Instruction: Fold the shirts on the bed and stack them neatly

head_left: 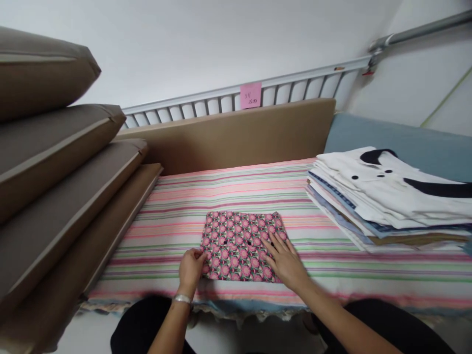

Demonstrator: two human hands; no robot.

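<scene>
A folded pink floral cloth (239,263) with a dark pattern lies flat on a striped cloth (173,196). Three small dark round spots, perhaps buttons, run across its middle, the right one beside my fingers. At its left edge, my left hand (191,268) has thumb and fingers pinched together on the border; a silver bracelet circles that wrist. My right hand (285,260) rests palm down on the right side of the cloth, with its fingers spread.
Large brown-grey cushions (62,162) are stacked at the left. A pile of folded garments (387,191), white on top, lies at the right. Behind stand a brown panel (236,137) and a white radiator (195,109) with a pink note (250,95).
</scene>
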